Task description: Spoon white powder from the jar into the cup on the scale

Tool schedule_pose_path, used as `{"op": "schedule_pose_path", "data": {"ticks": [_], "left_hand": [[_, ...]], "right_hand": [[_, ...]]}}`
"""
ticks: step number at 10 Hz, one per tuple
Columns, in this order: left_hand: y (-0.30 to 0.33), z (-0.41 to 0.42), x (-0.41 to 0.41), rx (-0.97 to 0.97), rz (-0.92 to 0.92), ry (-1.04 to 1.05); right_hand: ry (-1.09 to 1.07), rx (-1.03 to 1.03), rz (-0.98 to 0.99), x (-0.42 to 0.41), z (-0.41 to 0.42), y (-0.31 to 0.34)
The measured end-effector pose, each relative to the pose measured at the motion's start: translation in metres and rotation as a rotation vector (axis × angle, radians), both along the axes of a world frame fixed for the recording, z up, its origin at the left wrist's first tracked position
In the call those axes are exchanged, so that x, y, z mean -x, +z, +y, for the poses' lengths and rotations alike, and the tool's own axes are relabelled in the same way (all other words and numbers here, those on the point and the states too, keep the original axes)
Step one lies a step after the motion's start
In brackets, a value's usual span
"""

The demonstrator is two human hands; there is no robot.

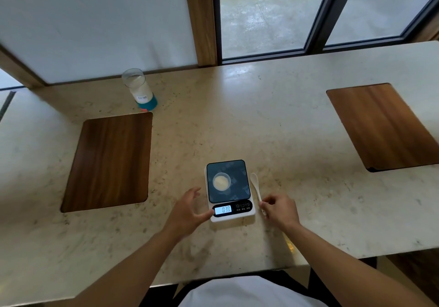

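White powder fills the bottom of a small clear cup, which stands on the dark platform of the scale, left of the platform's centre. The scale sits on the table near its front edge, about midway along it, and its lit display shows digits. A white spoon lies flat on the table just beside the scale's right side, bowl pointing toward the far edge. The right hand rests on the table at the handle end of the spoon, fingers curled, with thumb and forefinger pinched on the handle tip. The left hand sits at the scale's front left corner; its grip is loosely open and holds nothing, and the thumb touches the scale body next to the display. The jar, clear glass and without a lid, stands on a teal base near the far edge of the table toward the left, well apart from the scale, and is partly filled with white powder. Two dark wooden panels are set into the table surface, one at the left and one at the right.
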State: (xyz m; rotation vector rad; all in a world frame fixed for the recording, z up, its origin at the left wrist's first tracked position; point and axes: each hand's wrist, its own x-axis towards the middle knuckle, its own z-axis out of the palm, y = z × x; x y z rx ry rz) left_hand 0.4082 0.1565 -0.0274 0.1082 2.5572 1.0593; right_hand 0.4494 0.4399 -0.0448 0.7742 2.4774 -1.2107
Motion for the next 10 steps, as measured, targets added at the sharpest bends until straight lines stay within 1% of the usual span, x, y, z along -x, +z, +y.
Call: {"op": "schedule_pose_path", "data": {"ticks": [3, 8, 10], "left_hand": [[0.002, 0.001, -0.003, 0.011, 0.014, -0.016], [0.006, 0.005, -0.006, 0.013, 0.022, -0.034], [0.009, 0.008, 0.000, 0.006, 0.057, -0.020]], "right_hand": [[0.059, -0.065, 0.019, 0.001, -0.004, 0.002], [0.024, -0.055, 0.008, 0.003, -0.006, 0.005], [0.075, -0.134, 0.031, 0.012, -0.006, 0.012]]}}
